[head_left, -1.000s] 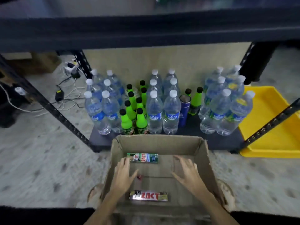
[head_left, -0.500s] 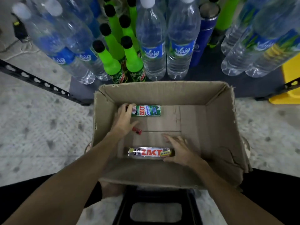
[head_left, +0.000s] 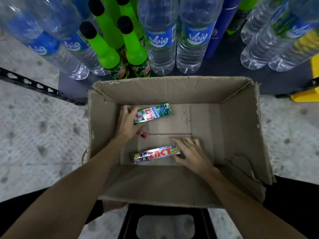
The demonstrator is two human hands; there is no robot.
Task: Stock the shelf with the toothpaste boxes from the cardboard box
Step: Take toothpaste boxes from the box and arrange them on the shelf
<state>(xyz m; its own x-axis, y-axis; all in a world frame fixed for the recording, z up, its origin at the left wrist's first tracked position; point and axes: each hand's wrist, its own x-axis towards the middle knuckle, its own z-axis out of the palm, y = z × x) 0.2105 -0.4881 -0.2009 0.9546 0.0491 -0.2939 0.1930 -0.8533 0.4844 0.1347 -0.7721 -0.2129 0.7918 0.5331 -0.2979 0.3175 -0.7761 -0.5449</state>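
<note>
An open cardboard box [head_left: 241,118] stands on the floor in front of the shelf. Inside it, my left hand [head_left: 128,123] grips the left end of a green ZACT toothpaste box [head_left: 155,112], which is tilted with its right end raised. My right hand [head_left: 189,154] holds the right end of a silver and red ZACT toothpaste box [head_left: 155,155], lying near the front wall. A small red item [head_left: 142,134] lies on the box floor between my hands.
The dark bottom shelf board [head_left: 224,71] just beyond the box carries several clear water bottles [head_left: 160,40], green soda bottles [head_left: 107,49] and a blue can [head_left: 221,31]. A yellow bin [head_left: 310,83] sits at the right edge. A black stool [head_left: 165,223] is below me.
My head moved closer over the box. My left hand closed on the green box and tilted it. My right hand came back to take the end of the silver box.
</note>
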